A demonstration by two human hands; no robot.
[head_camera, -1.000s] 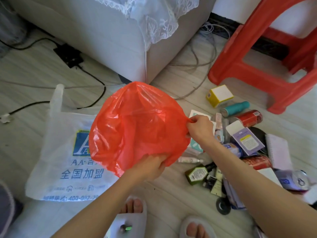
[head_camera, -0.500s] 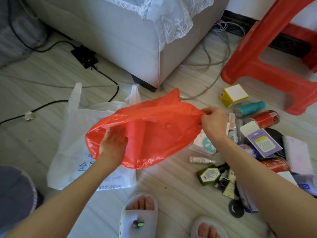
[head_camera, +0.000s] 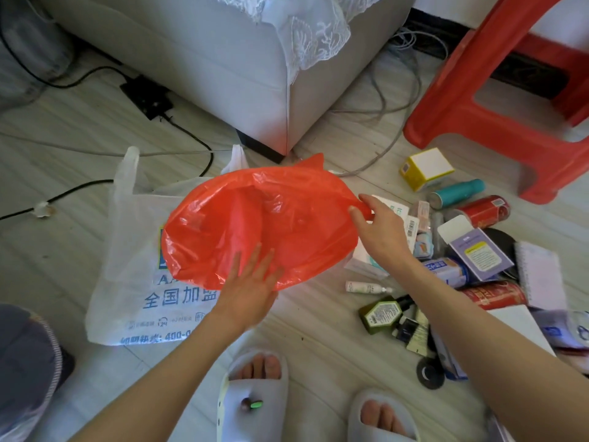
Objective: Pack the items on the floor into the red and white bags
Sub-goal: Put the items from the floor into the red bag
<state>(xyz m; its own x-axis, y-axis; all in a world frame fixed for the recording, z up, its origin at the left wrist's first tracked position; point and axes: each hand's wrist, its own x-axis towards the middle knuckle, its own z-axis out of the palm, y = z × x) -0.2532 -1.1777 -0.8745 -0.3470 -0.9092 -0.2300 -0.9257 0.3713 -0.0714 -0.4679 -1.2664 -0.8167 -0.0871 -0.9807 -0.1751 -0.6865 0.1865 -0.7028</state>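
Centre frame: a red bag (head_camera: 255, 224) overlaps a white bag (head_camera: 134, 250). The left hand (head_camera: 251, 288) rests straight fingers on its lower edge; the right hand (head_camera: 379, 231) meets its right edge, grip unclear.

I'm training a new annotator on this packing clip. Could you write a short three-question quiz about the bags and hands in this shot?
1. True or false: in this view, the thin red plastic bag hides part of the white printed plastic bag.
2. The open left hand touches: A the red bag, B a red drink can, C a green bottle.
3. Fill in: the ____ hand pinches the red bag's edge.

Key: 1 true; 2 A; 3 right hand.
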